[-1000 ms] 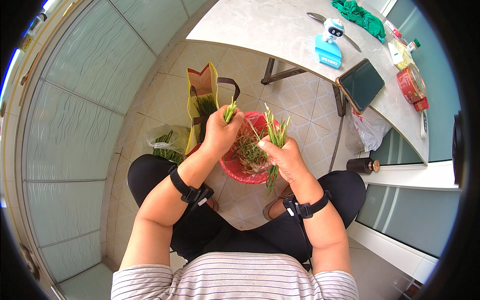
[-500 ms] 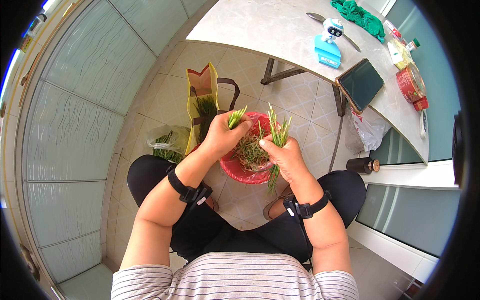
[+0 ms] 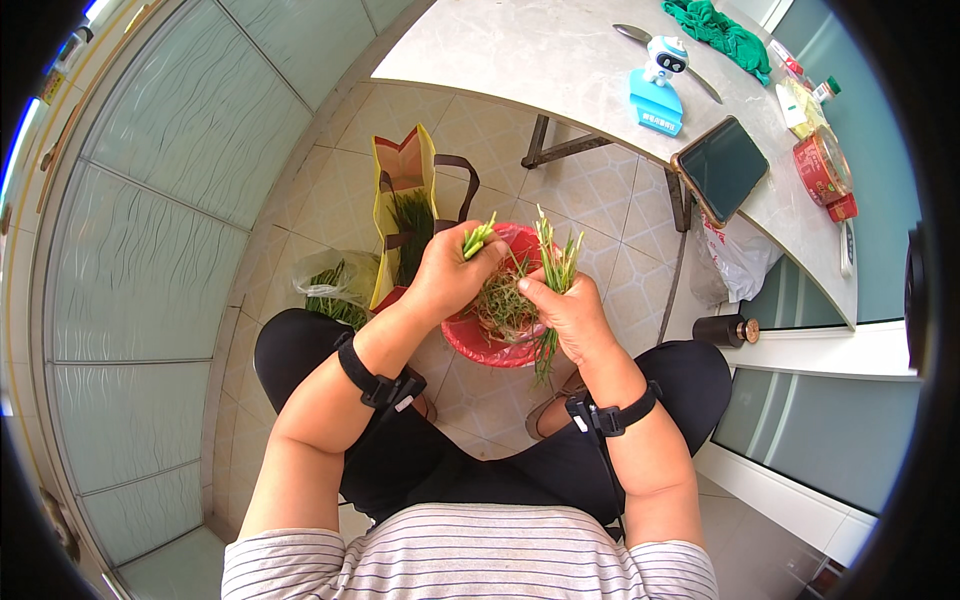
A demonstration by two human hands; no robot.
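Over a red plastic-lined bin [image 3: 480,350], both my hands are closed on green chives. A small bunch of chives [image 3: 478,238] pokes up out of my left hand [image 3: 448,275], its pale cut ends showing, and the thumb and fingertips press inward. My right hand [image 3: 577,318] grips a larger bunch of chives [image 3: 556,265], pale ends up and green leaves hanging below the fist. Its thumb points toward the left hand. Between the hands, a heap of dry and green trimmings [image 3: 503,310] lies in the bin.
Left of the bin stands a yellow-edged carry bag [image 3: 404,165] holding long greens. Beside it lies a clear plastic bag of greens [image 3: 335,290]. A table [image 3: 520,60] at upper right bears a tablet [image 3: 722,168], a toy robot on a blue stand [image 3: 660,85] and a knife [image 3: 705,88].
My left hand has shifted slightly, and the bunch in it leans more to the right with less of it showing. My right hand stays almost still.
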